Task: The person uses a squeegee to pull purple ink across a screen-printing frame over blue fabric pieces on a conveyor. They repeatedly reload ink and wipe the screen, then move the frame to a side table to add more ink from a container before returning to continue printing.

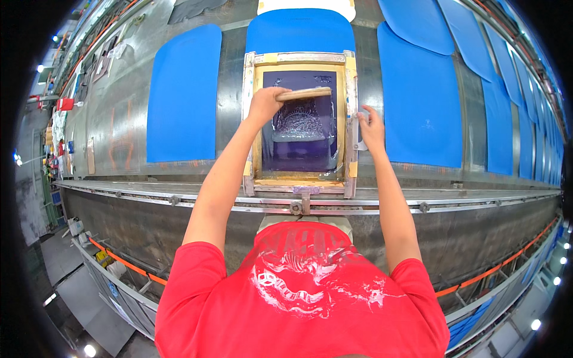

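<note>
A screen-printing frame (351,128) lies on the long metal table in front of me, with dark purple ink on its mesh (298,156). My left hand (265,104) grips one end of a wooden-handled squeegee (305,93), which lies crosswise over the upper part of the mesh. The squeegee's lower edge is hidden from above. Beside the frame's right rail is my right hand (372,126), thumb and forefinger apart and bent toward the rail; whether they touch it is unclear. A blue sheet (300,30) sticks out beyond the frame's far end.
Another blue sheet (185,98) lies flat at the left, and a large one (421,107) at the right. Several more blue sheets (500,116) continue along the table. A metal rail (149,198) runs along the near edge, with a bracket (305,203) at the frame.
</note>
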Tool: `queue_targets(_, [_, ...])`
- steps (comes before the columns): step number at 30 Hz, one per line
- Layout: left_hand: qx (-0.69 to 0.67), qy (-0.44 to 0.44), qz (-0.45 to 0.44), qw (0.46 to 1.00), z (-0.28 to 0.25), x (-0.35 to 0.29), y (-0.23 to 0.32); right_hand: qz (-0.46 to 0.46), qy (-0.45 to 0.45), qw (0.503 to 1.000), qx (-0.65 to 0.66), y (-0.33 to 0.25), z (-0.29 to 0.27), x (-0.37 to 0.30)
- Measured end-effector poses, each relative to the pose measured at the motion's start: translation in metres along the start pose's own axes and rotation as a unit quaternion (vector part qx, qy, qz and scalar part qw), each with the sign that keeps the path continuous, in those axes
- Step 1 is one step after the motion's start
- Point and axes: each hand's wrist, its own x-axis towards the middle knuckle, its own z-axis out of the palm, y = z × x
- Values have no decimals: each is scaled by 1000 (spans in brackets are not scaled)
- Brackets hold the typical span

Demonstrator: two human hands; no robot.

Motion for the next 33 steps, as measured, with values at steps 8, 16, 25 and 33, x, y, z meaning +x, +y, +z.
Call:
queue_targets(8, [24,94,93,991,31,-106,10,21,57,998,-16,-40,9,-2])
queue_targets(16, [28,76,92,992,-4,-220,24,-54,85,995,9,-86,46,-22])
queue_targets(25, [-92,241,-109,960,3,-228,34,-29,78,994,74,-42,67,-42])
queue_targets(33, [-3,288,-228,930,2,-224,11,-41,79,990,108,-40,80,-47])
